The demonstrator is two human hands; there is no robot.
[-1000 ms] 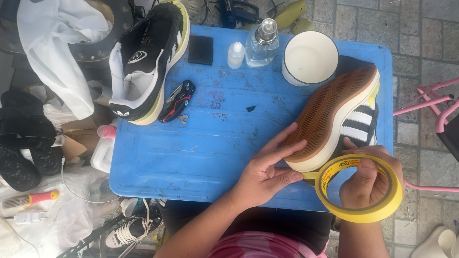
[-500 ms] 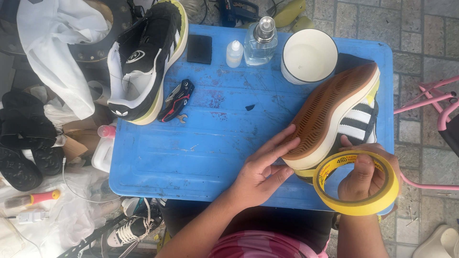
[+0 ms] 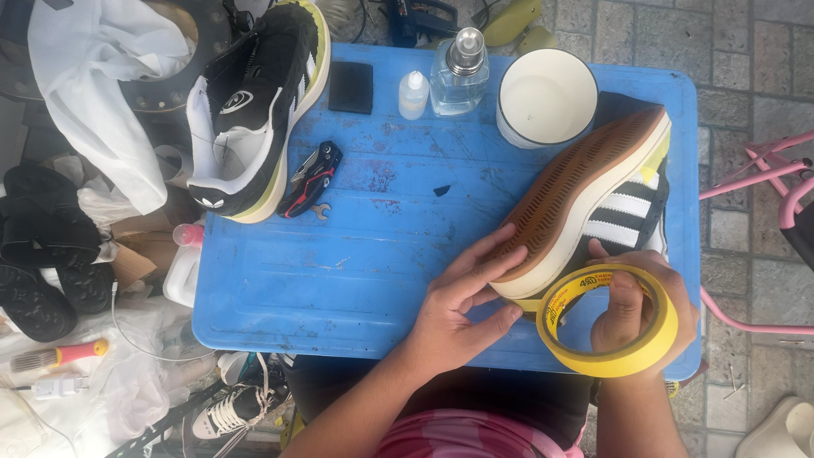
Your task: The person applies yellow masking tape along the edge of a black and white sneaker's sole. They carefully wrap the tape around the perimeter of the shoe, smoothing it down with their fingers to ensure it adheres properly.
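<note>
A black sneaker with white stripes (image 3: 619, 212) lies on its side on the blue table (image 3: 365, 271), brown sole (image 3: 577, 182) turned up. My left hand (image 3: 462, 305) rests flat against the toe end of the sole, fingers spread. My right hand (image 3: 636, 309) holds a roll of yellow tape (image 3: 606, 318), thumb through its core, right beside the shoe's toe. A strip of yellow tape runs from the roll to the edge of the sole.
A second black sneaker (image 3: 254, 110) lies at the table's far left corner. Red-and-black pliers (image 3: 312, 176), a black pad (image 3: 350, 86), a small white bottle (image 3: 414, 93), a clear pump bottle (image 3: 459, 76) and a white cup (image 3: 547, 97) stand along the back. A pink frame (image 3: 763, 170) is right.
My right hand has drawn the tape roll closer to the shoe's toe. My left hand has slid slightly up onto the sole edge.
</note>
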